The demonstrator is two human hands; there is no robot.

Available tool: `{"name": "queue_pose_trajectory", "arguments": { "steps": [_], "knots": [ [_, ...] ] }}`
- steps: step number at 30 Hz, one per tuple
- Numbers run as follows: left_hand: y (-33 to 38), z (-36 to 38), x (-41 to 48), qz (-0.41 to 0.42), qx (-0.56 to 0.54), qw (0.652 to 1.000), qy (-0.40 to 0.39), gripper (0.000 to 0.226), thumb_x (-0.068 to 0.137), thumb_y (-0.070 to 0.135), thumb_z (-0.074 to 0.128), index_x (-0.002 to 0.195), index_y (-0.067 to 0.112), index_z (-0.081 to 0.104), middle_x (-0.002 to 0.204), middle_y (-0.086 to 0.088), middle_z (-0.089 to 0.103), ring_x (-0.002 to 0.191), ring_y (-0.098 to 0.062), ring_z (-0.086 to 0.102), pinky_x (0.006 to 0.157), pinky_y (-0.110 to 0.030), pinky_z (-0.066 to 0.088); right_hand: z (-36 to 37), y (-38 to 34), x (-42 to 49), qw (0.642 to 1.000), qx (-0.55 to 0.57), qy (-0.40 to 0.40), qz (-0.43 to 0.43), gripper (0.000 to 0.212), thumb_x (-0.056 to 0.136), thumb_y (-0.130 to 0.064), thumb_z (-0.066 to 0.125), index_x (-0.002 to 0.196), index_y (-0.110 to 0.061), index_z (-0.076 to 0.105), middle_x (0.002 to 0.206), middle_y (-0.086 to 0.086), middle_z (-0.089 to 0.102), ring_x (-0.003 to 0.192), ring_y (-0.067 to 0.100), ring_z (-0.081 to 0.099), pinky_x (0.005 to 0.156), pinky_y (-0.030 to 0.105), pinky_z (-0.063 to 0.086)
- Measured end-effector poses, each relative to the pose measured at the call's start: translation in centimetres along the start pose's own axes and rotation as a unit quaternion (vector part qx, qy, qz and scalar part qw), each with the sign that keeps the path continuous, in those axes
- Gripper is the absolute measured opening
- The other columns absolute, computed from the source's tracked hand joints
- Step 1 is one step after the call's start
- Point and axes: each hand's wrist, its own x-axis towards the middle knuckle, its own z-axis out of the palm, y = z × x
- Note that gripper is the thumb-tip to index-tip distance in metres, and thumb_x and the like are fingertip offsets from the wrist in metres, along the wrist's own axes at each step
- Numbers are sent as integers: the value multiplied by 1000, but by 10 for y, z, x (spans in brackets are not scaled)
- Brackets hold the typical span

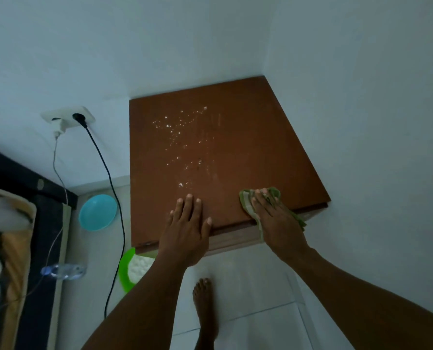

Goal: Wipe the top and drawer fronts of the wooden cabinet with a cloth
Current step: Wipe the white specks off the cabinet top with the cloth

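No readable text, label or number anywhere.

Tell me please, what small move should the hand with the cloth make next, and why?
Probably slide the right hand, pressing the green checked cloth, away and leftward toward the white crumbs. They lie scattered mid-top on the brown wooden cabinet, while the cloth sits at its near edge.
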Motion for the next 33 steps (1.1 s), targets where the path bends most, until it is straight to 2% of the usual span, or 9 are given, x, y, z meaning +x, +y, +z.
{"name": "queue_pose_trajectory", "arguments": {
  "steps": [5, 14, 19, 21, 23, 24, 28, 30, 33],
  "knots": [
    [-24, -19, 26, -2, -1, 1000, 5, 69, 105, 56, 11, 163, 22, -2, 170, -1, -14, 156, -20, -16, 126, -40, -2, -1, -7, 67, 1000, -2, 15, -6, 49, 90, -5, 42, 137, 3, 55, 142, 21, 56, 133, 38, 52, 107, 49, 46],
    [-81, -80, 137, 18, 13, 1000, 6, 68, 104, 59, 7, 161, 26, -10, 168, 3, -22, 153, -18, -25, 125, -37, -8, 17, -22, 264, 1000, 0, -29, 6, 55, 99, -21, 26, 148, -2, 43, 154, 18, 41, 146, 34, 35, 117, 40, 19],
    [-109, -108, 201, 43, 11, 999, 26, 67, 105, 58, 8, 161, 27, -10, 168, 4, -20, 153, -16, -25, 127, -37, -6, 36, -19, 372, 999, 18, -30, 15, 47, 103, -11, 41, 149, -1, 40, 157, 19, 37, 148, 37, 30, 119, 39, 14],
    [-117, -115, 220, 50, 8, 998, 38, 66, 105, 57, 9, 161, 28, -9, 168, 5, -20, 153, -15, -24, 128, -39, -3, 42, -15, 408, 998, 33, -51, 22, 47, 103, -12, 40, 149, -1, 40, 157, 19, 36, 148, 37, 30, 122, 43, 17],
    [-123, -116, 231, 54, 2, 997, 52, 65, 105, 56, 11, 162, 28, -7, 168, 6, -20, 153, -14, -24, 128, -39, -2, 48, -11, 433, 995, 50, -82, 32, 49, 104, -20, 39, 151, -4, 38, 160, 16, 33, 150, 35, 27, 124, 46, 17],
    [-125, -113, 234, 55, 2, 997, 62, 65, 106, 56, 12, 162, 28, -6, 168, 6, -21, 153, -14, -25, 128, -38, -4, 52, -8, 440, 993, 44, -102, 38, 52, 105, -29, 36, 153, -9, 36, 162, 12, 29, 152, 33, 21, 125, 47, 13],
    [-126, -99, 234, 57, 5, 993, 103, 72, 103, 61, 19, 163, 27, -2, 169, 4, -16, 154, -13, -25, 125, -35, -8, 71, -1, 440, 986, -30, -160, 43, 69, 96, -61, 4, 159, -32, 10, 168, -1, 4, 155, 28, -5, 124, 57, 1],
    [-127, -95, 236, 59, 3, 991, 118, 73, 102, 62, 21, 163, 25, 4, 171, 2, -10, 155, -14, -20, 126, -36, -5, 77, 0, 437, 984, -58, -164, 40, 71, 94, -66, -4, 158, -36, -1, 168, -2, -3, 154, 29, -11, 123, 59, 2],
    [-127, -96, 236, 61, 8, 991, 119, 74, 102, 63, 20, 163, 26, 5, 171, 2, -9, 155, -14, -19, 126, -37, -4, 78, 0, 433, 982, -63, -173, 37, 69, 95, -66, -2, 157, -37, -8, 168, -1, -9, 153, 30, -14, 123, 59, 1]
  ]
}}
